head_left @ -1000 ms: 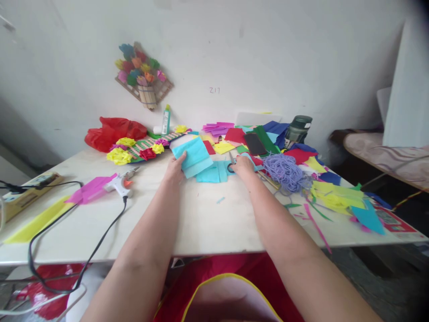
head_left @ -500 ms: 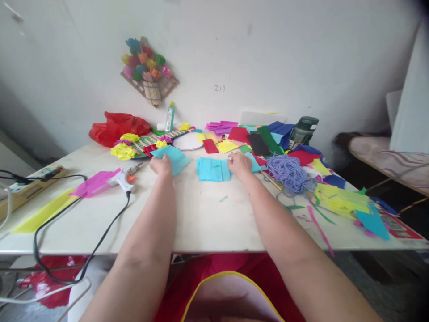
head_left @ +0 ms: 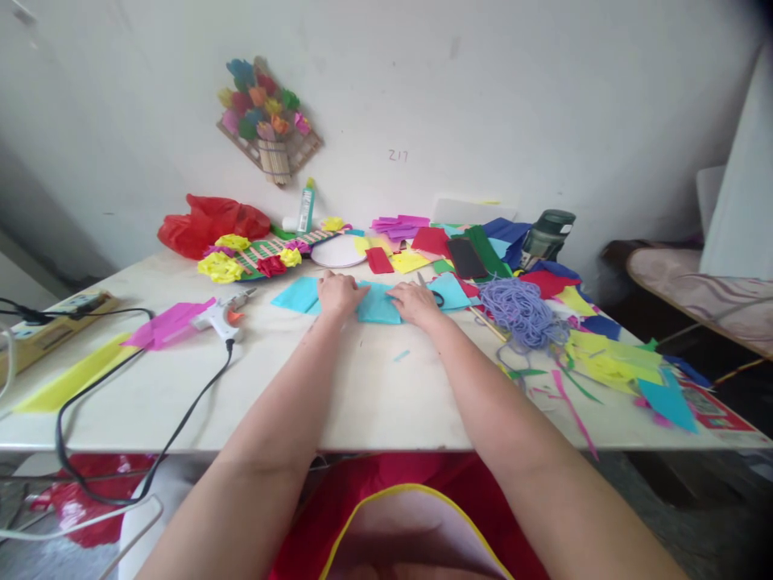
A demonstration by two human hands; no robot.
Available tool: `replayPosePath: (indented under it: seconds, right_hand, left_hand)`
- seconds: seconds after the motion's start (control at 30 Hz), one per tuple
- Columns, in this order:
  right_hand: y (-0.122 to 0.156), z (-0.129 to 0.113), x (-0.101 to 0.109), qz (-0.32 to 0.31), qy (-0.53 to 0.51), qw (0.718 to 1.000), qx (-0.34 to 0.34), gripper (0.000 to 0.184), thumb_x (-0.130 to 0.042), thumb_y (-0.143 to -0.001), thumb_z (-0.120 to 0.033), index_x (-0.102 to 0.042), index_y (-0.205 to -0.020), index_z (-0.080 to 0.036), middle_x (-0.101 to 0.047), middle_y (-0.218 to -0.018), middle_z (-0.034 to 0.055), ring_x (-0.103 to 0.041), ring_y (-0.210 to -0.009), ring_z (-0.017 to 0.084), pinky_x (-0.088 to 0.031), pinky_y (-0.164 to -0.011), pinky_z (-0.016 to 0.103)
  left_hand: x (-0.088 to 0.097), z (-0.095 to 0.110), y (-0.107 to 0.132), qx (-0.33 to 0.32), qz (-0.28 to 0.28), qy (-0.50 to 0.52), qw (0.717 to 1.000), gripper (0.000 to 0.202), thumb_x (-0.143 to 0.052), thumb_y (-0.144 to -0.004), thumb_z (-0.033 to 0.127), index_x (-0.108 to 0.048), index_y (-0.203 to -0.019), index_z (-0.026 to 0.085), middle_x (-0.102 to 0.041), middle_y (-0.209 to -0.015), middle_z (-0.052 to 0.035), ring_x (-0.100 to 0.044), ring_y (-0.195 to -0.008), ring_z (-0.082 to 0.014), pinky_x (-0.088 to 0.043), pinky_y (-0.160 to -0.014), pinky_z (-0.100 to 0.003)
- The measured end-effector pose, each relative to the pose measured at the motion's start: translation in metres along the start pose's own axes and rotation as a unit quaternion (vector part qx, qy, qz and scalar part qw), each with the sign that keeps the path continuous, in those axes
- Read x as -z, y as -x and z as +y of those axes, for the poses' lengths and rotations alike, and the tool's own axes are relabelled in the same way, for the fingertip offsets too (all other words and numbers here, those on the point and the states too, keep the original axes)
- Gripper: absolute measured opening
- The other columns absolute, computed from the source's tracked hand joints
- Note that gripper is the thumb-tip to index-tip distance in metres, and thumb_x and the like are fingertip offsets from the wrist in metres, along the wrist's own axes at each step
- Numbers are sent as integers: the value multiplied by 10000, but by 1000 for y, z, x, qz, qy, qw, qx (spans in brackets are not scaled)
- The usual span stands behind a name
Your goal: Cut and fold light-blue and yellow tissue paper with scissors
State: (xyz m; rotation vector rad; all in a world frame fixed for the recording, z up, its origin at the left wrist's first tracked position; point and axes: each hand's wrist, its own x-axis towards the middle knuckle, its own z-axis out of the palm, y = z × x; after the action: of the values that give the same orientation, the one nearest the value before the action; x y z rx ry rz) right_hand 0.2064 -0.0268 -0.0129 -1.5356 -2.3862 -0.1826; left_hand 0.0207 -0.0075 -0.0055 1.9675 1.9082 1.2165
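Observation:
A folded light-blue crepe paper piece (head_left: pixel 378 306) lies on the table between my two hands. My left hand (head_left: pixel 339 295) is at its left edge, the thumb reaching onto it and the fingers curled. My right hand (head_left: pixel 415 304) grips its right edge between thumb and fingers. A second light-blue sheet (head_left: pixel 295 296) lies flat just left of my left hand. Close behind my right hand are scissors (head_left: pixel 438 299) with a dark handle, partly hidden by the hand. Another light-blue paper (head_left: pixel 452 290) is to the right of them.
On the left lie a glue gun (head_left: pixel 222 319) with its cord, magenta paper (head_left: pixel 172 324) and a power strip (head_left: pixel 64 318). Lilac yarn (head_left: pixel 522 310), a dark phone (head_left: pixel 466 258) and a dark jar (head_left: pixel 548 235) are on the right. A paper-flower panel (head_left: pixel 266 256) lies behind.
My left hand has put down the light-blue sheet on the left and moved right to the folded piece. My right hand has shifted slightly left onto it; the scissors now show behind.

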Motion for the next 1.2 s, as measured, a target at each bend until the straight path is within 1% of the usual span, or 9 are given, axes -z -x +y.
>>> replayPosePath:
  seconds: [0.17, 0.33, 0.4, 0.5, 0.7, 0.83, 0.93, 1.03, 1.2]
  right_hand:
    - [-3, -5, -3, -6, 26, 1000, -7, 280, -438, -883, -249, -670, -1038, -230, -640, -1078, 64, -504, -1013, 220, -408, -812, 343]
    - [-8, -9, -9, -2, 45, 998, -33, 296, -394, -881, -176, -680, -960, -188, -635, -1045, 98, -500, -1003, 227, -401, -768, 336]
    - [-9, -9, -10, 12, 49, 998, -36, 303, -383, -873, -144, -674, -954, -178, -634, -1037, 92, -510, -987, 218, -387, -795, 336]
    - [-8, -6, -8, 44, 42, 997, -56, 295, -385, -856, -121, -661, -946, -169, -633, -1038, 84, -521, -976, 206, -357, -846, 333]
    - [-6, 11, 0, 122, 9, 977, -172, 284, -371, -845, -136, -639, -933, -160, -626, -1026, 102, -531, -962, 218, -349, -821, 340]
    - [-2, 24, 2, 176, -15, 944, -277, 263, -409, -804, -163, -640, -929, -138, -620, -1003, 133, -527, -946, 248, -340, -819, 375]
    - [2, 29, 3, 233, -25, 918, -320, 289, -447, -752, -159, -629, -975, -136, -588, -1099, 144, -500, -985, 266, -320, -854, 400]
    - [3, 30, 2, 260, -21, 921, -290, 339, -458, -722, -135, -620, -1021, -142, -515, -1249, 136, -457, -1072, 267, -275, -925, 411]
    - [0, 25, -2, 208, -37, 957, -197, 342, -459, -714, -103, -647, -993, -162, -554, -1232, 95, -450, -1107, 238, -228, -992, 384]
  left_hand:
    - [-10, -2, 4, 15, -53, -74, 996, 382, -797, -441, 509, -593, -494, 191, -637, -937, -186, -373, -1174, -436, -240, -995, -547]
    - [-16, -6, -1, 59, -39, 29, 997, 429, -847, -336, 451, -563, -512, 182, -609, -1042, -192, -283, -1246, -459, -186, -1004, -598]
    - [-16, -4, -2, 84, -50, 44, 994, 403, -860, -332, 374, -542, -483, 178, -603, -1034, -193, -280, -1242, -466, -183, -1001, -606]
    - [-14, 1, -2, 77, -81, -9, 994, 342, -841, -393, 307, -530, -441, 175, -597, -998, -199, -323, -1202, -471, -225, -978, -606]
    - [-11, -4, -6, 50, -64, -22, 996, 357, -817, -422, 398, -523, -414, 195, -627, -875, -155, -362, -1181, -439, -274, -983, -566]
    - [-12, -8, -6, 45, -79, -51, 995, 402, -805, -401, 496, -549, -454, 191, -607, -1011, -188, -303, -1225, -463, -250, -986, -585]
    - [-11, -4, -3, 62, -102, -61, 991, 383, -814, -405, 467, -579, -487, 177, -548, -1174, -212, -290, -1234, -476, -234, -979, -601]
    - [-9, 3, 0, 98, -127, -55, 985, 340, -825, -422, 405, -594, -504, 169, -450, -1333, -196, -214, -1288, -480, -172, -996, -613]
    - [-6, 11, 3, 122, -115, 1, 986, 286, -839, -421, 278, -580, -485, 175, -405, -1402, -132, -98, -1346, -450, -20, -1008, -645]
